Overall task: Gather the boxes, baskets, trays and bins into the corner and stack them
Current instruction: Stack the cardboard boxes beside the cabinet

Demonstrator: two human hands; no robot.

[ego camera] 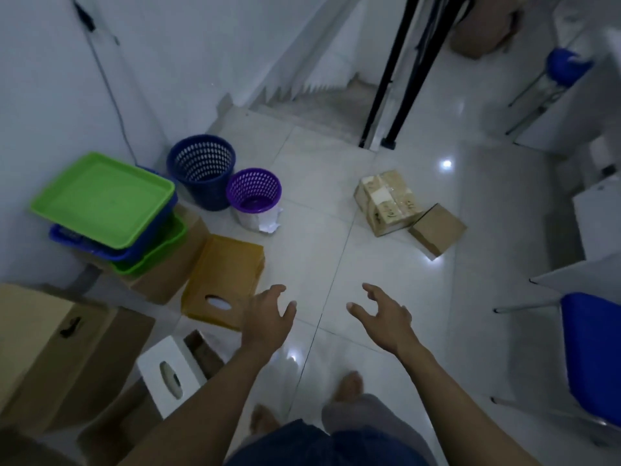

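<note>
Two strays, the taped box (386, 203) and plain brown box (437, 228), seem next; left hand (268, 314) and right hand (383, 314) hover empty, fingers spread; stepping closer comes first.

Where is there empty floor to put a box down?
The widest bare patch is the tiled floor between the yellow box and the taped cardboard box. More bare floor lies between the small brown box and the blue chair. The left side is crowded: stacked trays, blue basket, purple basket.
</note>
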